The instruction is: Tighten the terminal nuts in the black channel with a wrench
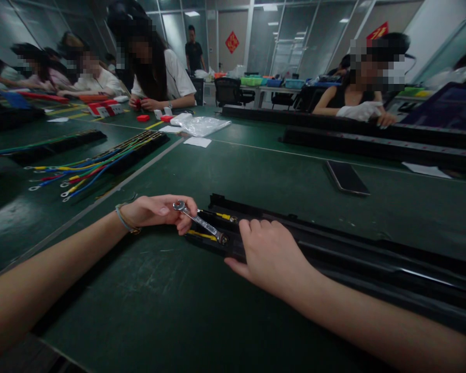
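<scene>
My left hand (155,210) has its fingers curled at the near end of a silver wrench (202,223). The wrench's far end sits over a fastener at the end of a long black channel (334,243). Beside it, a yellow-sleeved cable lug (223,216) lies at a second fastener inside the channel. Another yellow-sleeved wire (202,235) runs in under the wrench. My right hand (274,254) grips the channel just right of the fasteners, thumb along the near side and fingers over the top. Part of the channel is hidden beneath that hand.
A phone (347,177) lies beyond the channel. To the left are bundled coloured cables with ring lugs (101,160). Clear plastic bags (202,125) and red parts (104,108) lie farther back. More black channels (373,140) lie near a gloved person (367,103); other people sit across the table.
</scene>
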Motion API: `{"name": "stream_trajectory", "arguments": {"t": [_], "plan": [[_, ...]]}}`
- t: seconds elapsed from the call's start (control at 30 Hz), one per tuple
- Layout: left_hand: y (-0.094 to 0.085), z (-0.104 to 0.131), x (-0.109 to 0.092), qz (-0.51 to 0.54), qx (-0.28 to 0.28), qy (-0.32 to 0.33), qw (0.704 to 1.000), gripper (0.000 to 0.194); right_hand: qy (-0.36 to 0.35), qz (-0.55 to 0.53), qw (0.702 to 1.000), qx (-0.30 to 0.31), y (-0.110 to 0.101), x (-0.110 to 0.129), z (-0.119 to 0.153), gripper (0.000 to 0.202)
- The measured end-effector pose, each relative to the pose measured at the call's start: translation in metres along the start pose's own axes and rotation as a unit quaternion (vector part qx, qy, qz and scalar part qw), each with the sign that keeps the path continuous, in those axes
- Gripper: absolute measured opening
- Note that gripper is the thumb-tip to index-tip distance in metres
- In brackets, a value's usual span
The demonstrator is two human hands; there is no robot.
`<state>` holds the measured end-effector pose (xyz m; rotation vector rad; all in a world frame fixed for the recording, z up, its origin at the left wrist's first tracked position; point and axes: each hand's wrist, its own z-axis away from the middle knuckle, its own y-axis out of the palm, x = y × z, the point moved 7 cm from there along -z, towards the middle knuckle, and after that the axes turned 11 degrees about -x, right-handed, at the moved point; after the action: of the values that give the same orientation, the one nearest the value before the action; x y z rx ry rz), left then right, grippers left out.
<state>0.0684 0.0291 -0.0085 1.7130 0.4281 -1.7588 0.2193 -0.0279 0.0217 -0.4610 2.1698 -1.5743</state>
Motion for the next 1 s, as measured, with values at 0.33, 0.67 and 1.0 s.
{"name": "stream_trajectory", "arguments": {"t": [0.33, 0.67, 1.0], "plan": [[0.0007, -0.0009, 0.0008, -0.005, -0.003, 0.000, 1.000, 0.045, 0.000, 0.006, 1.000, 0.001, 0.0005, 0.0008, 0.0003, 0.047], [0.0036, -0.0010, -0.0021, -0.021, -0.003, -0.003, 1.000, 0.043, 0.001, 0.008, 1.000, 0.007, -0.0005, 0.0001, -0.0006, 0.046], [0.0039, -0.0022, -0.0006, -0.042, -0.002, -0.004, 0.999, 0.040, 0.000, 0.006, 1.000, 0.012, -0.0009, 0.0001, 0.0000, 0.048]]}}
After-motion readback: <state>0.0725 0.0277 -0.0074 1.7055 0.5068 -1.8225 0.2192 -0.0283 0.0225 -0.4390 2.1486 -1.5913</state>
